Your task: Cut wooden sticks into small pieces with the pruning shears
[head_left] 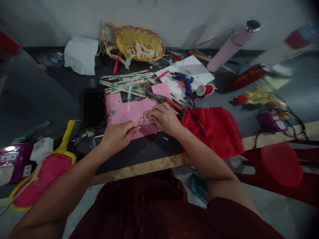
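My left hand [118,135] is closed in a pinch round a thin wooden stick [139,127], whose pale tip pokes out past the thumb. My right hand [165,119] rests on pink paper [127,111], fingers loosely bent and apart, at the right side of a small pile of short cut wooden pieces [144,118]. Its fingertips touch or nearly touch the pile. Just behind that hand lie cutting pliers [159,97] with red handles, partly covered by the hand.
Wrapped chopsticks [127,83] lie behind the paper, near a blue glue gun [184,82] and red thread spool [205,90]. A phone [94,108] is at left, red cloth [216,129] at right. A yellow basket [139,41] and pink flask [233,46] stand behind.
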`<state>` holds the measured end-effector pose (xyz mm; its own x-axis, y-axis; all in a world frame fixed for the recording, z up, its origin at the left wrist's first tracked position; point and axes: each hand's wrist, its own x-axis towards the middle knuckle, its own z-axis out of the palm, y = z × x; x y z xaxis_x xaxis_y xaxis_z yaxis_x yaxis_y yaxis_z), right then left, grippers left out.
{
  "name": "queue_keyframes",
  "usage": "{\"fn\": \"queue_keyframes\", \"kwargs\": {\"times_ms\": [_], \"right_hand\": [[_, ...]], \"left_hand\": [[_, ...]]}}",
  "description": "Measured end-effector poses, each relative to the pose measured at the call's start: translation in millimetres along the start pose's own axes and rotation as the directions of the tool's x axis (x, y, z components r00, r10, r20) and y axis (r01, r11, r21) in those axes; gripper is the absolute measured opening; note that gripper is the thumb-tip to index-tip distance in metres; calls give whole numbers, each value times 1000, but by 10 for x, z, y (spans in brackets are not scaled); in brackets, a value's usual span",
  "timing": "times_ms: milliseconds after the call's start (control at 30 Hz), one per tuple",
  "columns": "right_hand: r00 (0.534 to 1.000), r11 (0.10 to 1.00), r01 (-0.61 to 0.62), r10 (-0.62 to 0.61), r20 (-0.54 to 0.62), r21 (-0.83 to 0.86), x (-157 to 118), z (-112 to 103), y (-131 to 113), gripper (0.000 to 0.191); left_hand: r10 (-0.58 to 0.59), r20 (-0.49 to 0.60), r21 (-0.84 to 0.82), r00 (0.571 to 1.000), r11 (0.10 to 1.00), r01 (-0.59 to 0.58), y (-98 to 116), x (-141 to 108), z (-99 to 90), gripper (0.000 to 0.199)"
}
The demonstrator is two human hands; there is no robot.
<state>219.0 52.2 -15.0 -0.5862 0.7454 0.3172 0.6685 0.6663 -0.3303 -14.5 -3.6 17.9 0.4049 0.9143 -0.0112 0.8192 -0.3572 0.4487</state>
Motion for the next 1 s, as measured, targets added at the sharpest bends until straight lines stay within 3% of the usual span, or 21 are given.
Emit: {"fn": "queue_keyframes", "kwargs": {"times_ms": [367,700,833,1000], "right_hand": [[999,999,-26,26,22,-33,5,21,-35,38],[999,1000,17,-18,-45,-19,12,-14,-63,30],[998,998,60,-60,-22,12,-1,-4,-72,25],[998,1000,14,-15,-68,-6,1,-45,-25,27]], "left_hand": [[-37,38,-27,999,999,38,7,8,-7,30],[-23,41,-34,999,999,25,8,13,-13,28],[-26,49,-33,998,999,27,6,12,-15,28],[-11,33,-14,999,1000,12,6,11,-20,28]]}}
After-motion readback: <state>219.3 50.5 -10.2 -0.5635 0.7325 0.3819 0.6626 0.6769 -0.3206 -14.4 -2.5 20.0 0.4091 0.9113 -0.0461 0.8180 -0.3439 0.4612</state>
